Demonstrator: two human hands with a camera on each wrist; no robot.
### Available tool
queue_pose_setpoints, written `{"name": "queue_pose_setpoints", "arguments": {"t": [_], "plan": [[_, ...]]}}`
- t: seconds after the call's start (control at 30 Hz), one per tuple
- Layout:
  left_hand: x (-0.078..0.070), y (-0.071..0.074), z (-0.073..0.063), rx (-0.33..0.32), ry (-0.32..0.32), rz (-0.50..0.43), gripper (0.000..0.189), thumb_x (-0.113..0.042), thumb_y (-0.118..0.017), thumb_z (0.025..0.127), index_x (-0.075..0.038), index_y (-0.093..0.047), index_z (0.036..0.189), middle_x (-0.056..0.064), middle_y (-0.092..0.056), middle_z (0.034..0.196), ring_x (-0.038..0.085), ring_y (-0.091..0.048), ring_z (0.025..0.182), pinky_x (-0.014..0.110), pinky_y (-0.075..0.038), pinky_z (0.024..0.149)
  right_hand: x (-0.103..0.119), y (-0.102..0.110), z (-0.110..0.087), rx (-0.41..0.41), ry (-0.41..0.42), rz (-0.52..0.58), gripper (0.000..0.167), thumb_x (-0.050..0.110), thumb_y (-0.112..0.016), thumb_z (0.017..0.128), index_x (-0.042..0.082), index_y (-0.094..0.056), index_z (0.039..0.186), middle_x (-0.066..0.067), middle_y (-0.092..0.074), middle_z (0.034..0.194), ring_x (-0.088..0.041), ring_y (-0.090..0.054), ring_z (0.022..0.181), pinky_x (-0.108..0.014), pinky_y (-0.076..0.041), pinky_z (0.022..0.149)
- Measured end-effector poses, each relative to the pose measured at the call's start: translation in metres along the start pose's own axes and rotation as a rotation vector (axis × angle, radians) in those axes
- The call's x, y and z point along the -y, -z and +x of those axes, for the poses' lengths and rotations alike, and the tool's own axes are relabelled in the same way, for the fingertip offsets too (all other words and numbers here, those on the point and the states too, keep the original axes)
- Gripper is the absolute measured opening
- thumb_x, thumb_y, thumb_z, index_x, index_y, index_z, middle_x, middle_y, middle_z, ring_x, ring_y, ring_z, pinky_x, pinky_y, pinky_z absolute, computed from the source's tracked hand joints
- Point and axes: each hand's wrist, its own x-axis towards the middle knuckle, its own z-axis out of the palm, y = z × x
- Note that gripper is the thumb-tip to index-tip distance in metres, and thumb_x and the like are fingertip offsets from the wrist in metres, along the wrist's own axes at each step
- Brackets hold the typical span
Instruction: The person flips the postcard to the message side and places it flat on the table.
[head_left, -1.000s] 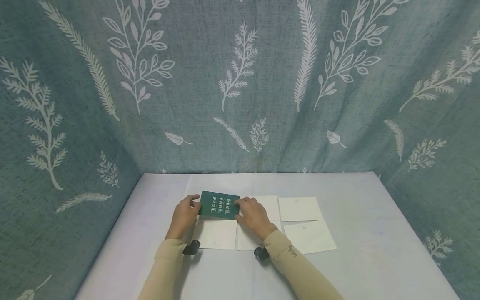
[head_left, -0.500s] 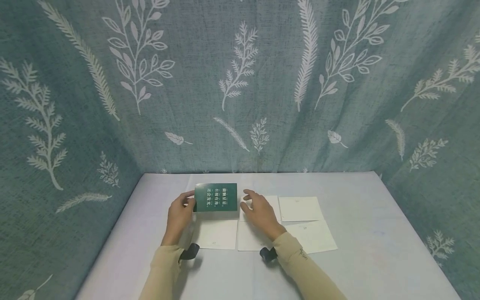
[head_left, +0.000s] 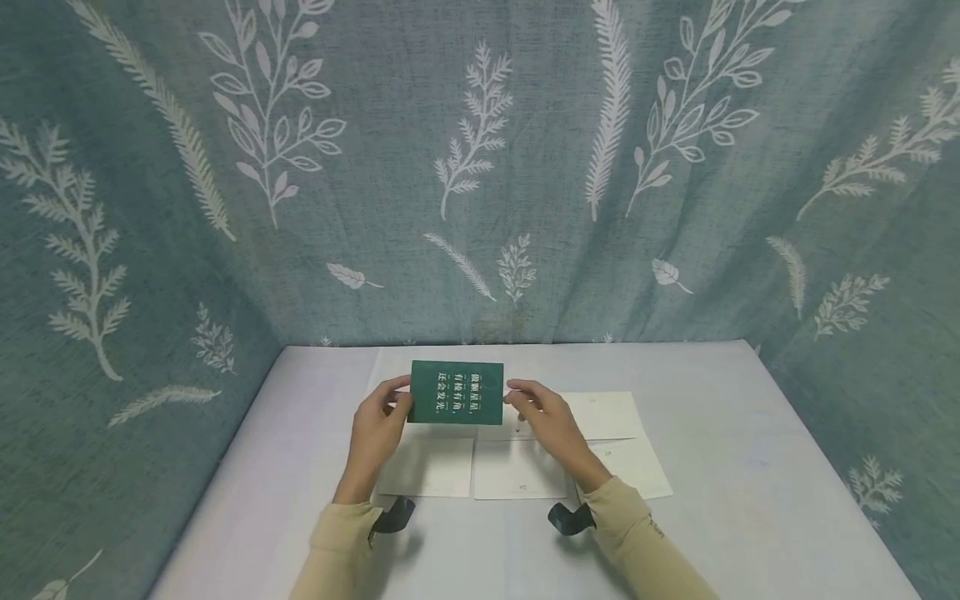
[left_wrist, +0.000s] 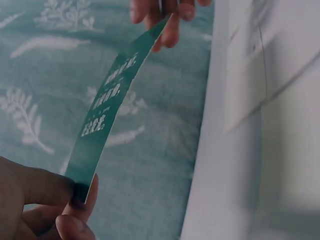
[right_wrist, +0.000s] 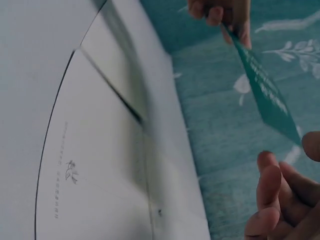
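A green card (head_left: 456, 393) printed with white characters is held up above the table, tilted toward the head camera. My left hand (head_left: 378, 425) pinches its left edge; in the left wrist view the thumb (left_wrist: 50, 186) lies on the printed face with fingers behind. At the opposite edge is my right hand (head_left: 555, 421), its fingers loosely bent. In the right wrist view its thumb (right_wrist: 312, 145) is by the card's corner, perhaps touching, while the other fingers (right_wrist: 270, 185) stand apart from the card.
Below the hands, several whitish cards (head_left: 517, 475) lie in two rows on the white-covered table (head_left: 750, 500). One at the right (head_left: 637, 467) lies askew. Small print shows on a card (right_wrist: 90, 165) in the right wrist view. A leaf-patterned curtain (head_left: 540, 167) stands behind and at both sides.
The green card was lifted off the table by my left hand, then moved right. My right hand let go of its edge, drew away, and is now close beside that edge again.
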Motion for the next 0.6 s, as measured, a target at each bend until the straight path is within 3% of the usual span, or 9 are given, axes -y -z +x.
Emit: {"name": "queue_pose_setpoints", "arguments": {"t": [0.1, 0.23, 0.4, 0.6], "plan": [[-0.007, -0.006, -0.006, 0.008, -0.033, -0.013, 0.032, -0.022, -0.057, 0.102, -0.013, -0.065, 0.132, 0.007, -0.071, 0.101, 0.021, -0.062, 0.077, 0.034, -0.046, 0.066, 0.002, 0.008, -0.006, -0.005, 0.003, 0.021, 0.038, 0.038, -0.06, 0.102, 0.013, -0.066, 0.131, 0.0, -0.071, 0.112, -0.025, -0.067, 0.099, -0.049, -0.054, 0.085], [-0.013, -0.015, -0.013, 0.015, -0.075, -0.016, 0.031, -0.022, -0.058, 0.101, -0.012, -0.066, 0.13, 0.005, -0.071, 0.096, 0.019, -0.06, 0.074, 0.033, -0.046, 0.063, -0.001, 0.017, -0.014, -0.035, 0.005, 0.012, 0.034, 0.037, -0.065, 0.1, 0.013, -0.069, 0.124, 0.001, -0.07, 0.107, -0.016, -0.065, 0.098, -0.042, -0.054, 0.084], [-0.018, -0.027, -0.023, 0.042, -0.087, -0.022, 0.03, -0.022, -0.06, 0.099, -0.013, -0.068, 0.127, 0.002, -0.072, 0.093, 0.017, -0.059, 0.071, 0.032, -0.047, 0.062, -0.004, 0.029, -0.024, -0.079, -0.026, -0.007, 0.033, 0.036, -0.067, 0.098, 0.013, -0.07, 0.122, 0.0, -0.07, 0.106, -0.017, -0.064, 0.099, -0.035, -0.053, 0.083], [-0.018, -0.038, -0.03, 0.113, -0.114, -0.027, 0.031, -0.025, -0.064, 0.1, -0.014, -0.068, 0.128, 0.001, -0.073, 0.092, 0.015, -0.06, 0.072, 0.032, -0.049, 0.062, -0.012, 0.041, -0.036, -0.101, -0.052, -0.071, 0.034, 0.037, -0.067, 0.098, 0.011, -0.07, 0.12, -0.001, -0.07, 0.107, -0.018, -0.063, 0.101, -0.037, -0.051, 0.085]]}}
